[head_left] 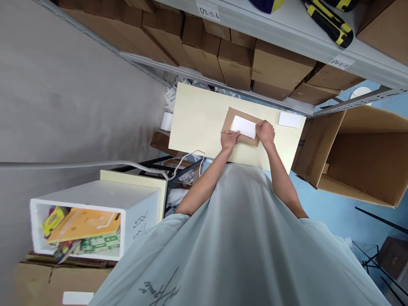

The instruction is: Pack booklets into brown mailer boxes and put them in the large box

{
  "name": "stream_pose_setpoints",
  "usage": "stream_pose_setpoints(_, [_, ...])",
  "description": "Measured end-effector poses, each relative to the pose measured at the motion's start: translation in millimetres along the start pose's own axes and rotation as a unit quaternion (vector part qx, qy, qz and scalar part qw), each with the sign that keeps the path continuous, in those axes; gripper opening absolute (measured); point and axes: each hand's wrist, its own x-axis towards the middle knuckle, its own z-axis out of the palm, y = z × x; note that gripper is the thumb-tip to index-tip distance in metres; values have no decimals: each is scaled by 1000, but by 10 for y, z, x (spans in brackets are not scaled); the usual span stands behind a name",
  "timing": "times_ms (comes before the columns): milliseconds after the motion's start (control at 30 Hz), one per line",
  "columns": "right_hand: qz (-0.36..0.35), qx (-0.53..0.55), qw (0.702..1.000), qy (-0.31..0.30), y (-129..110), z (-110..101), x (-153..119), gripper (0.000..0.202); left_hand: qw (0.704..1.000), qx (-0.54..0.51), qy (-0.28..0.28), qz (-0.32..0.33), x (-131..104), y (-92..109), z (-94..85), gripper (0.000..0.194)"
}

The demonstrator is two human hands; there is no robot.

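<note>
A flat brown cardboard piece (225,123) lies slightly askew on the cream tabletop (197,112). On top of it is a white card (244,126) with a small yellow-orange mark at its left end; whether it is a label or a thin packet I cannot tell. My left hand (230,139) is closed, its thumb and fingers pinching at the card's lower left edge. At the card's right end, my right hand (265,131) is closed too, fingertips curled against the edge. The undersides of both hands are hidden.
A small white box (289,120) sits at the table's right end. Shelves of cardboard boxes (236,63) overhang the far edge, with a yellow-black utility knife (331,25) above. An open carton (366,157) stands right; a white foam box (95,195) and a cable (143,169) are left.
</note>
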Motion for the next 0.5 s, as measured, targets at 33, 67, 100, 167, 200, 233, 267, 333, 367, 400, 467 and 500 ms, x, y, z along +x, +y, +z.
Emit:
stream_pose_setpoints(33, [-3, -8, 1000, 3, 8, 3, -13, 10, 1000, 16, -4, 6, 2, 8, -9, 41])
stream_pose_setpoints(67, [-7, -16, 1000, 5, 15, 3, -28, 8, 999, 35, -7, 12, 5, 19, -20, 41])
stream_pose_setpoints(100, [-11, -23, 1000, 7, 21, 0, -45, 7, 998, 55, -10, 17, 7, 31, -32, 40])
stream_pose_setpoints(167, [-19, -35, 999, 11, 28, -16, -87, 12, 995, 90, -25, 24, 1, 57, -61, 38])
stream_pose_setpoints(200, [-23, -41, 999, 14, 27, -25, -114, 15, 993, 106, -36, 25, -7, 70, -80, 36])
stream_pose_setpoints(233, [-29, -47, 998, 18, 21, -33, -144, 18, 991, 123, -49, 26, -19, 83, -100, 34])
stream_pose_setpoints(267, [-38, -54, 998, 23, 8, -35, -179, 21, 988, 141, -58, 31, -32, 97, -123, 32])
stream_pose_setpoints(333, [-75, -70, 994, 36, -37, -11, -256, 28, 978, 184, -52, 77, -51, 134, -174, 24])
stream_pose_setpoints(367, [-103, -76, 991, 40, -68, 22, -294, 32, 970, 205, -43, 124, -50, 159, -199, 19])
stream_pose_setpoints(400, [-134, -80, 987, 42, -102, 71, -331, 36, 957, 220, -39, 185, -39, 186, -222, 14])
stream_pose_setpoints(467, [-190, -85, 977, 39, -167, 212, -388, 44, 914, 249, -66, 312, 15, 246, -256, 23])
stream_pose_setpoints(500, [-209, -90, 973, 35, -192, 296, -407, 49, 887, 270, -97, 362, 56, 271, -266, 33])
